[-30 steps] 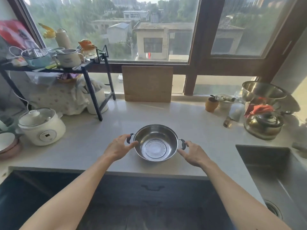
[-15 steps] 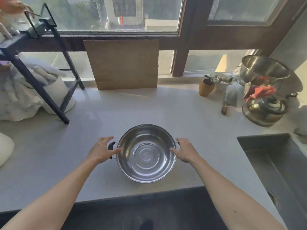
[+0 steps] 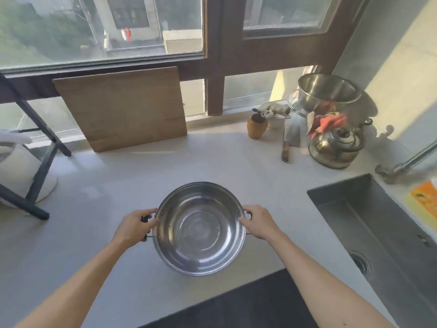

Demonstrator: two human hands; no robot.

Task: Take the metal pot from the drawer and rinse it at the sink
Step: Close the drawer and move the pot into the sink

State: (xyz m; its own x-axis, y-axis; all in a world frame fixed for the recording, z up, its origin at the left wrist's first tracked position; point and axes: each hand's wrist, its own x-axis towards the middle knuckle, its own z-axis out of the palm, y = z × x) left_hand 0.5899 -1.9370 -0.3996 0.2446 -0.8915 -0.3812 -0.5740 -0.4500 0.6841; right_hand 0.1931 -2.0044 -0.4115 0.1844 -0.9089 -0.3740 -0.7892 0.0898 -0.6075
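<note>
A shiny metal pot with two dark side handles is over the pale countertop, near its front edge, empty inside. My left hand is closed around the left handle. My right hand grips the right handle, which it mostly hides. The steel sink lies to the right of the pot, with its drain visible and a tap at its far right corner.
A wooden cutting board leans on the window. A kettle with a red cloth, a steel bowl, a brown cup and a knife crowd the back right. A black rack leg stands left.
Both hands have closed onto the pot's handles. The pot has come nearer to me and sits larger in view, and the sink has come further into view on the right.
</note>
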